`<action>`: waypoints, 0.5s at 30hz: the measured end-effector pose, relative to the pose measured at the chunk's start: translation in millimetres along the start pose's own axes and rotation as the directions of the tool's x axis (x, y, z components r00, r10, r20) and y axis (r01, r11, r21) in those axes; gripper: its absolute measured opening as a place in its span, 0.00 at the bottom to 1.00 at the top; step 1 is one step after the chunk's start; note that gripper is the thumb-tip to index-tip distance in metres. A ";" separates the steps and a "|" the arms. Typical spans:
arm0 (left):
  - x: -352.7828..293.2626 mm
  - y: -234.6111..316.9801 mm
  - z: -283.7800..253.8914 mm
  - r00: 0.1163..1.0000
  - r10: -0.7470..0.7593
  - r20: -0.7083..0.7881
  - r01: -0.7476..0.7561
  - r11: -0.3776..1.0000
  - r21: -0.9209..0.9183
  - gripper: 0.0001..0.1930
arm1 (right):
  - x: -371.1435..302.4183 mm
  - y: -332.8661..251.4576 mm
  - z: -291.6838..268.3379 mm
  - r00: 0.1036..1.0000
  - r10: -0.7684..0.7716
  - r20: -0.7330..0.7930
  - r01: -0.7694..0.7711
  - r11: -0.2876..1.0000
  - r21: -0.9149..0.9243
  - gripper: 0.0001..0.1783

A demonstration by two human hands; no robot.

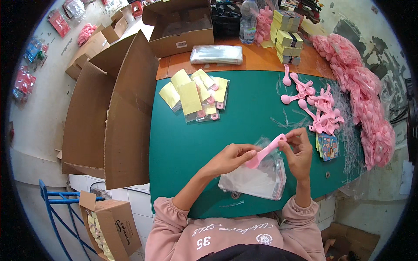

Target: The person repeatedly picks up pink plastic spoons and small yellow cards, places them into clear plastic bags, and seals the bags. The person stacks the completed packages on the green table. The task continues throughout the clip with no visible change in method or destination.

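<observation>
A pink plastic spoon [271, 148] is held at a slant over the near middle of the green tabletop. My left hand [237, 157] pinches it near the bowl end, the thumb lying along it. At the handle's holed end, my right hand [298, 150] grips with thumb and fingertips. Clear plastic film [262, 142] shows just behind the spoon; whether it wraps the spoon I cannot tell. Below my hands lies a stack of clear plastic bags [250, 185]. To the right sit a small stack of colourful printed cards [328, 147] and a heap of loose pink spoons [324, 113].
Filled bags with yellow cards [190, 99] lie at the far left of the green tabletop [183, 152]. A large cardboard box [130, 113] stands left. Bagged pink spoons [357, 82] line the right edge. Yellow card bundles [287, 37] and a bottle [248, 24] stand behind.
</observation>
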State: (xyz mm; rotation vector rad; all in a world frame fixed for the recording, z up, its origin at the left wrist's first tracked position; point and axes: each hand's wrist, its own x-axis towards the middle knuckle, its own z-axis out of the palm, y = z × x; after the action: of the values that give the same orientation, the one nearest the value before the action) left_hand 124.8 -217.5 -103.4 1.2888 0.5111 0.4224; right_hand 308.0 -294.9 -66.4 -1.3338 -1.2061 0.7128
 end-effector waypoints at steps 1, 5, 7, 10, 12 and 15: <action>1.1 0.8 -2.5 0.997 -0.056 0.060 0.055 0.998 0.017 0.20 | -1.0 -0.5 -2.8 0.999 0.033 -0.004 -0.033 0.999 -0.002 0.10; 3.5 1.2 -2.5 1.000 -0.020 0.021 0.018 0.998 0.052 0.19 | 5.3 -8.7 -2.5 0.903 -0.269 0.336 0.369 0.884 -0.285 0.27; 3.9 9.1 -0.6 1.000 -0.018 0.006 0.018 0.998 0.061 0.19 | -2.4 -9.0 0.1 0.900 -0.138 0.413 0.282 0.907 -0.312 0.37; 0.5 17.2 1.0 1.000 0.009 -0.016 -0.010 0.999 -0.054 0.18 | 3.8 -0.8 -29.4 0.940 -0.190 0.283 0.261 0.935 -0.241 0.28; -2.7 17.1 -0.9 0.999 0.033 -0.034 -0.039 0.984 -0.176 0.18 | 11.6 2.3 -76.3 0.998 -0.044 -0.042 0.013 0.830 -0.558 0.19; -0.3 16.8 -4.7 0.998 0.046 -0.038 -0.052 0.987 -0.152 0.18 | 9.6 61.1 -170.7 0.953 -0.160 -0.259 -0.221 0.219 -0.950 0.12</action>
State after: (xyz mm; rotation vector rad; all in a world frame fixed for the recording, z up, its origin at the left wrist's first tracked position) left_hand 121.6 -210.1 -87.9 1.1496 0.4680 0.5161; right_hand 483.7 -332.4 -93.2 -2.4266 -1.3904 -0.4688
